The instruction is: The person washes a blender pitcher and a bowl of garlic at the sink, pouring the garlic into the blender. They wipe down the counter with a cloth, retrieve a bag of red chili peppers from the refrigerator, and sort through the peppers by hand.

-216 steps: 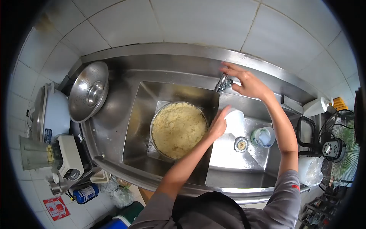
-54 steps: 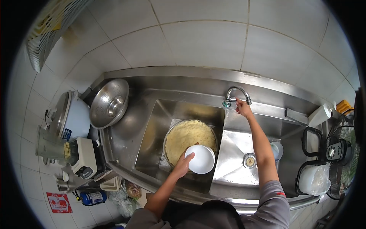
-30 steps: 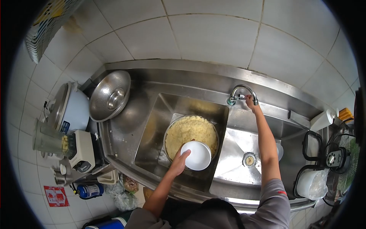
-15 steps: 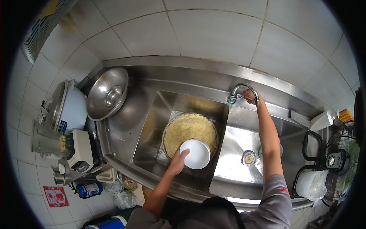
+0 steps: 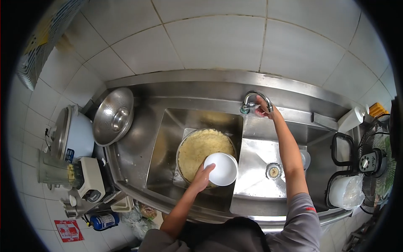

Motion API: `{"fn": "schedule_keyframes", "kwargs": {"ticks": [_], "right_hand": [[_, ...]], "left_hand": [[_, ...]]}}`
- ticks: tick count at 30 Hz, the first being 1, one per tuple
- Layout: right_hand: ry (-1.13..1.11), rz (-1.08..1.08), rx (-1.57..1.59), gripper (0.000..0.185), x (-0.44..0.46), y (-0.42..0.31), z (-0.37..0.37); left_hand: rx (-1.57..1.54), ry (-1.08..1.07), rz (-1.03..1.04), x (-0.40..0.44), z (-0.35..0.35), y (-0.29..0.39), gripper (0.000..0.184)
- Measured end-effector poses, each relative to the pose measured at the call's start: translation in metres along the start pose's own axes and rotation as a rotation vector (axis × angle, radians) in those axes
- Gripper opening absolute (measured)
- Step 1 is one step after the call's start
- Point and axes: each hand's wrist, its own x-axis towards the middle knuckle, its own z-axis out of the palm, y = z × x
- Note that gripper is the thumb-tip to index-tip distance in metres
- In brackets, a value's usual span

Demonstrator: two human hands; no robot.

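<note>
My left hand [image 5: 201,177] grips the edge of a white bowl [image 5: 222,169], thumb over the rim; no contents show in it. Beneath the bowl, in the left sink basin [image 5: 161,140], stands a round metal pot [image 5: 178,158] filled with a pale yellow, crumbly mass [image 5: 199,147]. At the back, my right hand [image 5: 262,108] is closed at the handle of a curved chrome faucet [image 5: 253,93]; the spout partly covers the fingers. No running water can be made out below the spout.
The right basin [image 5: 256,147] has a drain strainer [image 5: 273,171]. A large metal colander [image 5: 113,116] leans at the left. Beyond it stand a lidded pot [image 5: 79,132] and a blender [image 5: 90,178]. A fan [image 5: 371,161] and a white container [image 5: 342,195] are at the right.
The view has shifted a little to the right. My left hand has carried the white bowl slightly rightward, toward the divider between the basins. My right hand stays at the faucet.
</note>
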Motion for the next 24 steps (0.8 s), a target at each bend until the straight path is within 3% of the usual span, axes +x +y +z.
{"fn": "schedule_keyframes", "kwargs": {"ticks": [2, 7, 10, 12, 14, 16, 18, 20, 22, 24], "right_hand": [[0.051, 0.002, 0.067, 0.025, -0.008, 0.004, -0.006], [0.245, -0.046, -0.108, 0.032, -0.064, 0.023, -0.017], [0.144, -0.12, 0.017, 0.042, -0.119, 0.064, -0.015], [0.068, 0.015, 0.138, 0.04, -0.156, 0.087, -0.008], [0.1, 0.081, -0.017, 0.04, -0.186, 0.105, -0.007], [0.168, -0.124, -0.271, 0.041, -0.213, 0.117, -0.006], [0.06, -0.218, -0.442, 0.044, -0.231, 0.121, -0.012], [-0.09, -0.212, -0.383, 0.055, -0.246, 0.117, -0.01], [-0.214, -0.371, -0.17, 0.077, -0.283, 0.071, 0.037], [-0.341, -0.569, -0.298, 0.092, -0.319, 0.012, 0.099]], "left_hand": [[-0.001, -0.02, 0.019, 0.0, 0.002, 0.001, 0.033], [0.052, -0.009, 0.121, 0.0, 0.003, -0.004, 0.035], [0.226, 0.013, 0.343, -0.006, 0.026, 0.011, 0.034], [0.342, -0.067, 0.633, -0.008, 0.054, 0.018, 0.035], [0.674, -0.257, 0.839, -0.006, 0.07, 0.018, 0.041], [1.088, -0.294, 1.455, -0.002, 0.082, 0.022, 0.042], [1.159, -0.198, 1.518, 0.001, 0.083, 0.025, 0.046], [1.051, -0.103, 1.51, -0.002, 0.07, 0.025, 0.047], [1.103, -0.052, 1.632, -0.023, 0.052, 0.027, 0.043], [1.136, -0.064, 1.64, -0.046, 0.033, 0.026, 0.044]]}}
